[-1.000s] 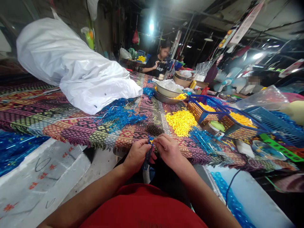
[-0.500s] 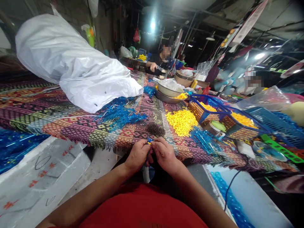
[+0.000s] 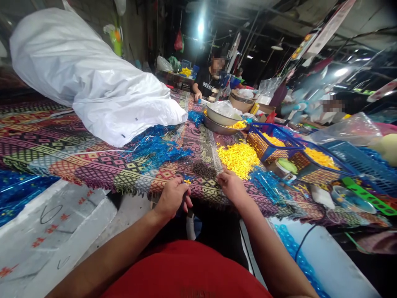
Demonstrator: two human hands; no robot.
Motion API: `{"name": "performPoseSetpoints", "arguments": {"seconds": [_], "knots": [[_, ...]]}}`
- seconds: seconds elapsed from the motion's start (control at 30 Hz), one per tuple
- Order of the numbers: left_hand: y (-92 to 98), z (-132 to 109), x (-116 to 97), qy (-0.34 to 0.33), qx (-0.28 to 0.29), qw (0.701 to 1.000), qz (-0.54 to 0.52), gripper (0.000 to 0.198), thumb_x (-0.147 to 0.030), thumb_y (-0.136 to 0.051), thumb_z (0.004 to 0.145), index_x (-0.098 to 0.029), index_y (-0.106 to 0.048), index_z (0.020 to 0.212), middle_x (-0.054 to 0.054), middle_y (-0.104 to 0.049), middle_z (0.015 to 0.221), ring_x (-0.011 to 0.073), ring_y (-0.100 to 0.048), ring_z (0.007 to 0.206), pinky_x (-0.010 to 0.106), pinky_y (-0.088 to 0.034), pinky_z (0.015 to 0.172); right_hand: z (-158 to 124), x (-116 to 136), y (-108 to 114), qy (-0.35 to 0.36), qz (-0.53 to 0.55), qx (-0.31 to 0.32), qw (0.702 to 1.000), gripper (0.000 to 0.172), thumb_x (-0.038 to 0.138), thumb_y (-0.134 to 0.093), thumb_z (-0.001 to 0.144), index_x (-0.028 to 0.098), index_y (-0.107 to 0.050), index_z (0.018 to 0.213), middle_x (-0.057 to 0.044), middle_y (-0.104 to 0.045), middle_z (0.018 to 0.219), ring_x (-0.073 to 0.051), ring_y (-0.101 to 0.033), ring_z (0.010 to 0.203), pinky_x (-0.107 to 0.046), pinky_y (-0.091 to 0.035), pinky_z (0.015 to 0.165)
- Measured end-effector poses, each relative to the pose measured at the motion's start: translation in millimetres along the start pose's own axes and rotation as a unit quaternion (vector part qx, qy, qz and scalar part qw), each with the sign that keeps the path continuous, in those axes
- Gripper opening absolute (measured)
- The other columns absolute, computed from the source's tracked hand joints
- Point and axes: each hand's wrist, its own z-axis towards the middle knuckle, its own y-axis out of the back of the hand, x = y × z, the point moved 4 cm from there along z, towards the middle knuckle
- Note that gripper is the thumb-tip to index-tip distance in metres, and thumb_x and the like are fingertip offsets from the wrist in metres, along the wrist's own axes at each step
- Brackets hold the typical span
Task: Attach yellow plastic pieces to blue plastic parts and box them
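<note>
My left hand (image 3: 172, 198), near the table's front edge, is closed with a small yellow plastic piece (image 3: 187, 181) pinched between thumb and forefinger. Something dark also shows under its fingers, but its kind is hidden. To the right, my right hand (image 3: 232, 188) has its fingertips pressed together beside a heap of tiny dark metal pieces (image 3: 203, 169), possibly screws. Whatever those fingertips hold, if anything, is too small to make out. Just beyond that hand lies a heap of yellow plastic pieces (image 3: 237, 159) on the patterned cloth (image 3: 102, 163).
A big white sack (image 3: 93, 82) lies at the left, with clear blue plastic pieces (image 3: 161, 151) beside it. Blue baskets (image 3: 273, 142) of yellow parts, metal bowls (image 3: 221, 124) and a green strip (image 3: 369, 196) stand at the right. A co-worker (image 3: 209, 78) sits across the table.
My hands were together around the yellow piece and have come apart. The right one has moved right to the dark heap; the left keeps the yellow piece, slightly farther left.
</note>
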Motion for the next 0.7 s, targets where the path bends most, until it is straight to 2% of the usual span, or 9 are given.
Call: {"name": "performPoseSetpoints", "arguments": {"seconds": [0.17, 0.37, 0.7], "knots": [[-2.2, 1.4, 6.0, 0.005, 0.012, 1.0, -0.011, 0.013, -0.026, -0.041, 0.077, -0.018, -0.044, 0.067, -0.002, -0.054, 0.04, 0.011, -0.046, 0.028, 0.018, -0.03, 0.027, 4.9, 17.1, -10.1, 0.029, -0.061, 0.009, 0.998, 0.02, 0.024, -0.047, 0.086, 0.019, -0.065, 0.079, -0.008, -0.061, 0.082, -0.019, -0.052, 0.083, -0.029, -0.041, 0.076], [-0.7, 0.8, 7.1, 0.012, 0.009, 1.0, -0.001, 0.013, -0.025, -0.04, 0.077, -0.017, -0.045, 0.068, -0.002, -0.054, 0.04, 0.011, -0.046, 0.027, 0.018, -0.031, 0.027, 11.2, 17.9, -15.3, 0.029, -0.084, 0.02, 0.996, 0.016, 0.022, -0.048, 0.085, 0.019, -0.063, 0.08, -0.008, -0.059, 0.084, -0.02, -0.051, 0.088, -0.028, -0.039, 0.077], [-1.2, -0.6, 9.8, 0.01, 0.005, 1.0, -0.009, 0.013, -0.025, -0.041, 0.077, -0.017, -0.045, 0.068, -0.002, -0.054, 0.041, 0.0118, -0.047, 0.028, 0.018, -0.032, 0.027, 7.9, 16.3, -12.7, 0.055, -0.025, 0.001, 0.998, 0.017, 0.017, -0.044, 0.086, 0.019, -0.059, 0.077, -0.006, -0.058, 0.082, -0.019, -0.05, 0.083, -0.027, -0.04, 0.074]]}}
